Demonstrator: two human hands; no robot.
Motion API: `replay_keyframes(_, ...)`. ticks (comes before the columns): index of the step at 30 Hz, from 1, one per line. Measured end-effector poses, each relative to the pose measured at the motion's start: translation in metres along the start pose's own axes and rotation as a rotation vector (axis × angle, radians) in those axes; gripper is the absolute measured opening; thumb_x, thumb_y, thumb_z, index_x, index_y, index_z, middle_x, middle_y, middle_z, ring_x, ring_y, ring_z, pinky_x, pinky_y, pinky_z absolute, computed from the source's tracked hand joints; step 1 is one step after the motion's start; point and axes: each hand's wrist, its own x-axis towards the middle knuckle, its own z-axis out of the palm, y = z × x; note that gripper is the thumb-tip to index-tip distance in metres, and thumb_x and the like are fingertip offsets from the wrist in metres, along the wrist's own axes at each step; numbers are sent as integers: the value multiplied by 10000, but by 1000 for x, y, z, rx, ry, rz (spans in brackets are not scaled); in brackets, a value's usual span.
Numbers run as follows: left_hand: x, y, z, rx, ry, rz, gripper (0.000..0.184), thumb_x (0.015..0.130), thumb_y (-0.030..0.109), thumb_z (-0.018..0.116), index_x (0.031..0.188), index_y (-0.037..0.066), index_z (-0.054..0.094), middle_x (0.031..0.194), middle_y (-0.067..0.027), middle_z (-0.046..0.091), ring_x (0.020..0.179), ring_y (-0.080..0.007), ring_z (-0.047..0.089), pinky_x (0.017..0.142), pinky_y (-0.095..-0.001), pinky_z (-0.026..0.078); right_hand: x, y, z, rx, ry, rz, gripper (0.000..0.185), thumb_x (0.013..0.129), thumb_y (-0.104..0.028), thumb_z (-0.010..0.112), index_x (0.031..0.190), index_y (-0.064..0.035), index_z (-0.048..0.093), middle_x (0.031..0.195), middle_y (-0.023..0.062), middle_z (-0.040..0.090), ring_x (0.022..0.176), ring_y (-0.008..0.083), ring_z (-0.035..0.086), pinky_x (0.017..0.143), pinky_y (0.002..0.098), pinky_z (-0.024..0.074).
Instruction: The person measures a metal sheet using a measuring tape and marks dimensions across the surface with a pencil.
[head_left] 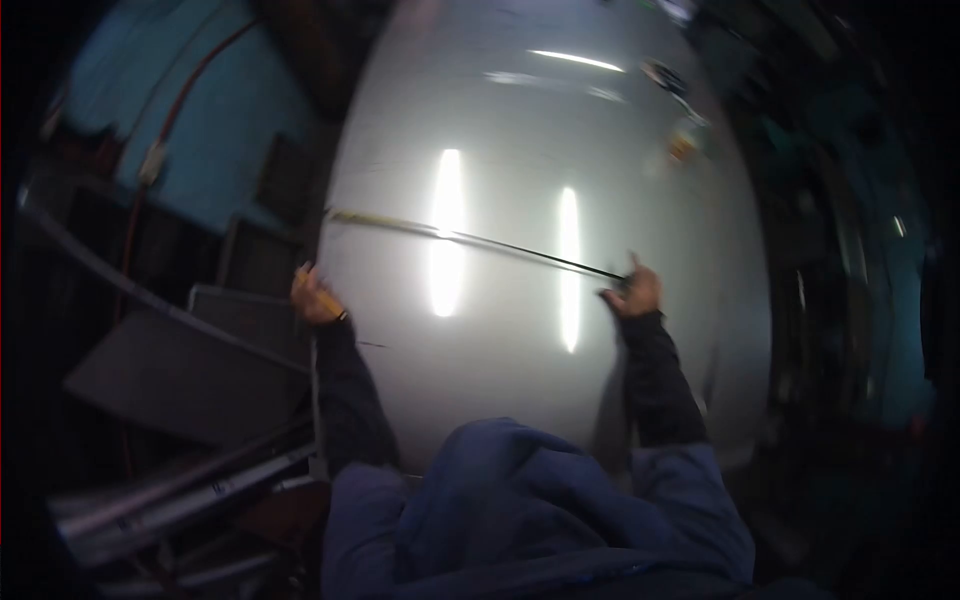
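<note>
A thin tape measure (510, 249) stretches across the shiny grey sheet (500, 370), from the sheet's left edge to my right hand (637, 290). My right hand is closed round the dark end of the tape, its thumb pointing up. At the left edge of the sheet, my left hand (316, 298) has its fingers round a yellow-orange marker or pencil (324, 297). A short dark mark (372, 345) shows on the sheet to the right of my left wrist.
Blurred small objects, one dark (665, 78) and one orange (683, 147), lie at the sheet's upper right. Grey panels (190, 375) and metal bars (180, 500) stand at the left. A red hose (185, 90) hangs by the blue wall.
</note>
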Motion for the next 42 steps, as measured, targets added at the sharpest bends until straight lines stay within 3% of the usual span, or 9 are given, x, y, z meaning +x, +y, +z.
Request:
replay_keyframes(1,-15,4,-4,-25,11,28,195,874,139,523,1043,60,580,1060,-119,624,1010,-309,574,878,-404,445,-13,-13,-13,29,15,-29,1030,501,-394,845,1342,-30,376,849,96,550,817,284,518,811,415,402)
replay_keyframes(3,-35,36,-31,2,-90,7,148,878,105,525,998,61,599,1020,-114,643,978,-315,588,848,-396,470,-44,-13,-18,-3,-24,15,1024,554,-588,745,1342,-46,381,870,92,540,828,261,502,765,422,398)
replay_keyframes(7,-93,57,-93,-134,-435,-252,167,894,67,511,1026,95,609,996,-145,641,909,-316,617,772,-378,499,-90,-19,-57,-2,79,105,1007,553,-590,746,1329,-60,384,854,95,540,849,258,508,808,417,388)
replay_keyframes(13,-109,73,-214,-186,-792,-298,317,815,79,619,1128,75,566,1059,-170,617,967,-339,602,817,-396,483,-144,16,-121,86,149,239,881,588,-541,753,1283,-90,454,872,83,568,862,258,526,864,432,356)
replay_keyframes(16,-123,99,-257,-329,-926,99,492,726,134,705,1177,61,525,1156,-173,573,1075,-354,550,893,-409,449,-168,53,-141,-102,222,232,742,627,-542,724,1217,-143,516,886,82,580,874,257,533,869,426,357)
replay_keyframes(23,-136,184,-332,-317,-1180,193,798,610,303,791,1274,63,419,1307,-142,468,1249,-350,396,1000,-464,343,-253,142,-145,-329,-4,352,646,679,-478,710,1223,-182,526,1021,90,558,951,262,510,885,418,363)
replay_keyframes(28,-147,181,-344,-220,-1302,215,982,528,350,822,1343,112,330,1368,-120,387,1266,-338,355,995,-465,338,-252,111,-142,-198,-55,90,741,674,-470,716,1306,-189,450,1189,121,464,1125,270,435,1011,464,285)
replay_keyframes(35,-170,177,-346,-2,-1350,389,882,578,138,728,1360,165,320,1184,-147,482,1109,-329,447,940,-461,374,-244,122,-106,-85,-270,57,549,720,-297,727,1216,-181,525,1166,81,510,1126,256,483,1052,442,273)
replay_keyframes(42,-200,171,-380,91,-1360,339,491,611,107,679,1066,171,506,1050,-126,524,1038,-314,465,775,-423,421,-245,154,-126,-234,-323,230,462,772,-288,684,1195,-176,537,1167,68,520,1134,242,475,1057,453,253)
